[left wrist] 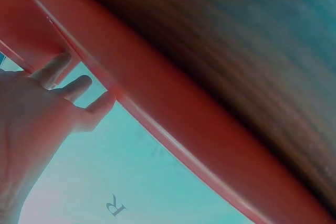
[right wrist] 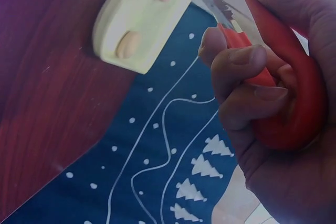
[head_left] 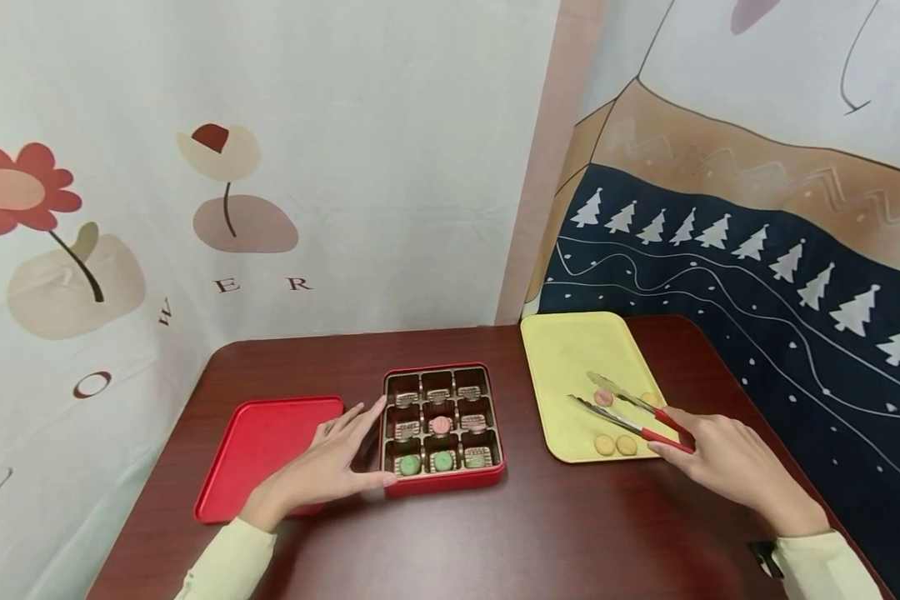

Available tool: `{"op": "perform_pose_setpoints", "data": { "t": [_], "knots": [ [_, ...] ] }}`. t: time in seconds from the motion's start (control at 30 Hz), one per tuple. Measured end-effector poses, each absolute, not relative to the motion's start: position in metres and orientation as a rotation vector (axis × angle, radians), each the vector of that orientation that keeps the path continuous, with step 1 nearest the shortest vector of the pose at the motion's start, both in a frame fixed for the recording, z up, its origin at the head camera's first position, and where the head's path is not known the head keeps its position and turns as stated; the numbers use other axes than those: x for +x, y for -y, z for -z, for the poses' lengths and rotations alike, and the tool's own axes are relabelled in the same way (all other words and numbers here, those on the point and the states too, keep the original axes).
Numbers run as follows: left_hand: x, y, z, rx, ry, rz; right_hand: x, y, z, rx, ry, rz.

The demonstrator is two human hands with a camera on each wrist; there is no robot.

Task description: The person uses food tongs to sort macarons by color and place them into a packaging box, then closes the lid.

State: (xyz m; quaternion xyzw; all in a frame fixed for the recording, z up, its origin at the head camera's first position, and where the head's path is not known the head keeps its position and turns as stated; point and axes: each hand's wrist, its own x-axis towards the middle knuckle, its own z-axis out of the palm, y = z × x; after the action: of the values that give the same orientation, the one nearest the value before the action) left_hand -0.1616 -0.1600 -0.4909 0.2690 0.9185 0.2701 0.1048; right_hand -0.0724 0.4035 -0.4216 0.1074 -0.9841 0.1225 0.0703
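Both arms wear pale yellow-cream long sleeves (head_left: 225,554), with a dark strap (head_left: 767,558) at the right cuff.

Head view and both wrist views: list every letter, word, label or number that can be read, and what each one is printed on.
"E R": white flower-print wall cloth, below the brown flower.
"W", "O", "E": same cloth, lower left, spaced down a curve; likely parts of one cut-off word.
"R": left wrist view, one letter, tilted, on the pale backdrop.
Red compartment tin, red lid, yellow tray, red-handled tongs: no lettering visible.
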Motion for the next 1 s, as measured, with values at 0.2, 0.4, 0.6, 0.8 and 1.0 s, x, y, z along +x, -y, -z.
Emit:
{"op": "perform_pose_setpoints", "data": {
  "t": [0.2, 0.4, 0.6, 0.8, 1.0],
  "knots": [
    [-0.161, 0.159, 0.491, 0.789, -2.708, -0.805, -0.073, -0.412, 0.425, 0.305, 2.983, -0.360],
    [-0.160, 0.161, 0.491, 0.779, -2.709, -0.805, -0.074, -0.417, 0.430, 0.304, 2.990, -0.364],
    [-0.160, 0.159, 0.490, 0.783, -2.706, -0.805, -0.073, -0.421, 0.434, 0.280, 3.012, -0.351],
    [-0.160, 0.159, 0.491, 0.801, -2.712, -0.803, -0.071, -0.423, 0.438, 0.265, 3.035, -0.376],
    [-0.160, 0.159, 0.491, 0.787, -2.703, -0.810, -0.072, -0.424, 0.439, 0.257, 3.026, -0.380]
  ]
}}
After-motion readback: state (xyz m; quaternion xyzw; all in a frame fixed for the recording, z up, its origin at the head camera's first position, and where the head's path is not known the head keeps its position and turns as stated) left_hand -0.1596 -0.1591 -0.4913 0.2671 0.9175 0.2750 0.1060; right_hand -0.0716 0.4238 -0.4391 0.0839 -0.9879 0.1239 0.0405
